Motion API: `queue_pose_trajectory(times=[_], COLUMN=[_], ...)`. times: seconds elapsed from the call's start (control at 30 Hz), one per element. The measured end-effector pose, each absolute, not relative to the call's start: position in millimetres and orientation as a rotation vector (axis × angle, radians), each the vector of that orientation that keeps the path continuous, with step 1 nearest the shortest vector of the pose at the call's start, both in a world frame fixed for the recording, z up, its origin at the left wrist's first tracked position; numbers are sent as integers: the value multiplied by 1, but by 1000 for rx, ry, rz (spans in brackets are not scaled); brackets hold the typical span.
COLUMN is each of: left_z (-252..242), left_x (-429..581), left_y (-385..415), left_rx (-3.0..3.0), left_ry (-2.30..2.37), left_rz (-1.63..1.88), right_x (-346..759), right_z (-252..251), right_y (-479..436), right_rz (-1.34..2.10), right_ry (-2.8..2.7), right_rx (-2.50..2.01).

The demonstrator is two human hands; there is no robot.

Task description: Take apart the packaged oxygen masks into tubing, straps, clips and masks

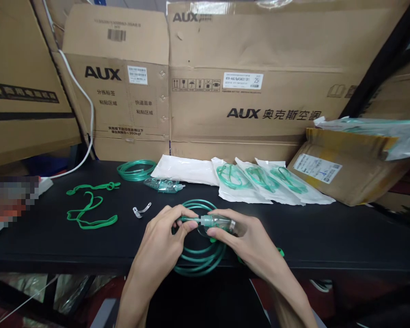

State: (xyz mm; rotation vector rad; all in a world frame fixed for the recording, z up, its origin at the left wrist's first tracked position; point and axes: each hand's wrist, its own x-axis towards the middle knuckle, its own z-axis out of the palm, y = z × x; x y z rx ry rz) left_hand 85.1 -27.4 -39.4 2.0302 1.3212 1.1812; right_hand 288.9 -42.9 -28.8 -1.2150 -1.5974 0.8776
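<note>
My left hand (166, 241) pinches the end of a coiled green tube (200, 259) near the front edge of the black table (328, 232). My right hand (246, 239) is closed around a clear plastic mask (220, 222) with a green connector, which meets the tube end between my fingers. The coil hangs partly over the table edge beneath both hands.
Green elastic straps (89, 214) and a small metal clip (140, 210) lie to the left. Behind are another tube coil (135, 170), a clear mask part (164, 184), a white pouch (187, 169), three sealed packs (263, 180), a brown box (341, 175) and AUX cartons (259, 73).
</note>
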Motion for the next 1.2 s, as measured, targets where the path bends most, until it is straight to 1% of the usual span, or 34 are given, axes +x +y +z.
queue_pose_trajectory(times=[0.13, 0.33, 0.83, 1.2], left_z=[-41, -42, -42, -38], left_x=[88, 87, 84, 85], left_y=[-28, -28, -22, -23], left_rx=[2062, 2111, 2039, 2046], left_ry=[1337, 1319, 1299, 1282], left_rz=[1244, 1253, 1101, 1110], right_x=[287, 288, 291, 290], right_z=[-28, -29, -28, -28], right_y=[-43, -43, -41, -41], right_rz=[818, 822, 888, 838], right_ry=[-1614, -1601, -1613, -1621], right_rx=[-1245, -1219, -1192, -1207])
